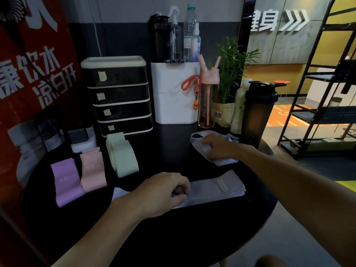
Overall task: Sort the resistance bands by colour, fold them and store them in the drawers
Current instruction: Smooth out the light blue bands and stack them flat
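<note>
- Here, a black four-drawer plastic storage unit with white frames [117, 97] stands at the back of a round black table [173, 237].
- Just right of the unit stand a tall white box [175, 97], a pink drinking bottle [208, 105], a potted green plant [231, 64] and a dark shaker bottle [258, 112].
- In front of the unit lie three folded fabric bands side by side: a pale green band [122, 158] nearest it, then a pink band [92, 170] and a purple band [66, 182] further front-left. Each has its length running roughly towards the unit.
- Well in front of the unit and to its right, a pale lilac-grey folded band [215, 189] lies flat. Its long axis runs left to right, with the right end angled slightly away.
- The left hand [163, 195] pinches that band's left part, fingers curled.
- The right hand [217, 145] rests with loosely spread fingers on a crumpled pale band [225, 160], front-right of the unit and just before the bottles.
</note>
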